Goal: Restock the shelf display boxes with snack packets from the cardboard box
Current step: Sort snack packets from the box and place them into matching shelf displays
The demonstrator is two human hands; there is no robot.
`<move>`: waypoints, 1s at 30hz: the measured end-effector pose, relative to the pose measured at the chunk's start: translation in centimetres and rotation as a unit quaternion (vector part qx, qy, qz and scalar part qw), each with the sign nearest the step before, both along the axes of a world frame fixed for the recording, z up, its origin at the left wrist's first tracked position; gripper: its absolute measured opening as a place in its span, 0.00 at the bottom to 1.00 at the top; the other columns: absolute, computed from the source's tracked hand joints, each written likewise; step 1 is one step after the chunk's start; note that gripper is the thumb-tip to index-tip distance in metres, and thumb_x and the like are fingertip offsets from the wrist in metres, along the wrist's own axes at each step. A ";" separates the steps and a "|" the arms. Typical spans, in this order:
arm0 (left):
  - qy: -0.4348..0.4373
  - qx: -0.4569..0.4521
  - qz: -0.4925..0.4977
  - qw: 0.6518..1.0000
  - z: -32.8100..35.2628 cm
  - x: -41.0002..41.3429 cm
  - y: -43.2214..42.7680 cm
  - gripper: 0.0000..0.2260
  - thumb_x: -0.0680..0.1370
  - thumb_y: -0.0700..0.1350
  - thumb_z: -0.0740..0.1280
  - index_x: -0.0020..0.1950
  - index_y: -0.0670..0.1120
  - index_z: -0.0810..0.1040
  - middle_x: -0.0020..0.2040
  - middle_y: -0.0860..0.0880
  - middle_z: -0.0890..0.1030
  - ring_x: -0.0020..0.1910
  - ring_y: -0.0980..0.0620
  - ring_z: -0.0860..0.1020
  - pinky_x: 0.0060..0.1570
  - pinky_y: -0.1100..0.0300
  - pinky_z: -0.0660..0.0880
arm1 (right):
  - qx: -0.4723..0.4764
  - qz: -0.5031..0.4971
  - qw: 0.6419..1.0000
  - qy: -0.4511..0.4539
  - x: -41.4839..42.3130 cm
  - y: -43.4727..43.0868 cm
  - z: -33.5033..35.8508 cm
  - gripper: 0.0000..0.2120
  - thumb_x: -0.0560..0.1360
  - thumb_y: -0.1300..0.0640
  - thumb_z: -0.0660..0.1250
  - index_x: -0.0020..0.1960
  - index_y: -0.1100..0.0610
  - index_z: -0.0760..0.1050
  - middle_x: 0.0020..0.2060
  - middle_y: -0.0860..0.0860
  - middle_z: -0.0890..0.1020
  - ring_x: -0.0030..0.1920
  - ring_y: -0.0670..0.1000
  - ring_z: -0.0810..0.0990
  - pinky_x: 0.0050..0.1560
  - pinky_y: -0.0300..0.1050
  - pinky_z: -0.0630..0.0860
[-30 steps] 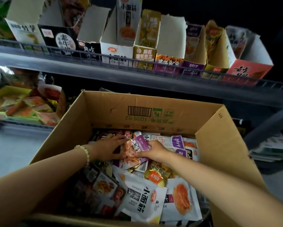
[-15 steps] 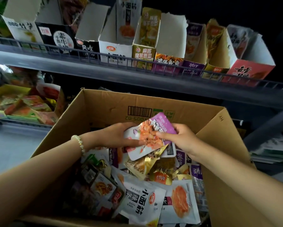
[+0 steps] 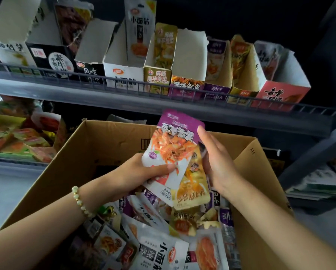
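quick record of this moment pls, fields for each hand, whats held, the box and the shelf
left hand: grips the lower end of a small stack of packets, thumb across the front
right hand: straight fingers against the stack's right edge
held stack: purple-topped packet in front, yellow packet behind
cardboard box: open, loose packets inside
shelf: row of torn-open display boxes, some holding packets

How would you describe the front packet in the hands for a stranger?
Look above the open cardboard box, where the left hand grips a few packets and the right hand touches them. The frontmost packet has a purple top and white bottom, unlike the yellow packet behind it.
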State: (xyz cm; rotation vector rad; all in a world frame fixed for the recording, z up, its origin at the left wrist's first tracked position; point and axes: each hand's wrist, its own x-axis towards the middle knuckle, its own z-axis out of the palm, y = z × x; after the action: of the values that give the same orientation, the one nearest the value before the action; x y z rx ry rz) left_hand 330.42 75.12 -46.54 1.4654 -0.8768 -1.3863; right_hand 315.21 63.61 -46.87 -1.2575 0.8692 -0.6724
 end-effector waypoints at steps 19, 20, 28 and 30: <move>0.110 -0.044 0.039 0.992 1.1 0.4 0.0 0.11 0.72 0.47 0.72 0.53 0.47 0.82 0.51 0.44 0.85 0.48 0.45 0.84 0.49 0.54 0.81 | -0.029 0.097 0.994 -0.036 0.5 1.9 1.0 0.18 0.65 0.47 0.70 0.53 0.53 0.79 0.48 0.54 0.86 0.48 0.55 0.85 0.50 0.48 0.81; 0.119 -0.041 0.034 0.991 1.1 0.3 0.1 0.13 0.71 0.45 0.71 0.55 0.46 0.80 0.51 0.44 0.85 0.48 0.46 0.84 0.47 0.56 0.82 | -0.029 0.097 0.994 -0.032 0.5 2.0 0.9 0.19 0.64 0.46 0.70 0.52 0.52 0.79 0.47 0.53 0.86 0.47 0.55 0.85 0.49 0.48 0.81; 0.119 -0.036 0.023 0.992 1.0 0.0 0.3 0.17 0.72 0.45 0.74 0.59 0.46 0.77 0.51 0.45 0.85 0.48 0.46 0.84 0.43 0.59 0.80 | -0.049 0.047 0.998 -0.015 0.4 2.3 0.3 0.19 0.63 0.48 0.72 0.46 0.61 0.77 0.43 0.58 0.85 0.42 0.56 0.84 0.43 0.47 0.81; 0.127 -0.036 0.021 0.991 1.3 0.0 0.3 0.16 0.71 0.44 0.71 0.58 0.46 0.77 0.51 0.45 0.85 0.47 0.47 0.84 0.42 0.60 0.80 | -0.055 0.065 0.996 -0.010 0.5 2.4 0.3 0.16 0.65 0.48 0.70 0.45 0.59 0.79 0.43 0.57 0.85 0.42 0.54 0.85 0.43 0.45 0.81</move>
State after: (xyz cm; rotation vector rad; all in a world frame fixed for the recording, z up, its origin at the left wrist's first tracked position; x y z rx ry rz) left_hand 330.40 75.46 -45.25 1.2131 -0.7221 -1.4567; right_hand 315.68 66.02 -46.53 -1.3925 0.7351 -0.6342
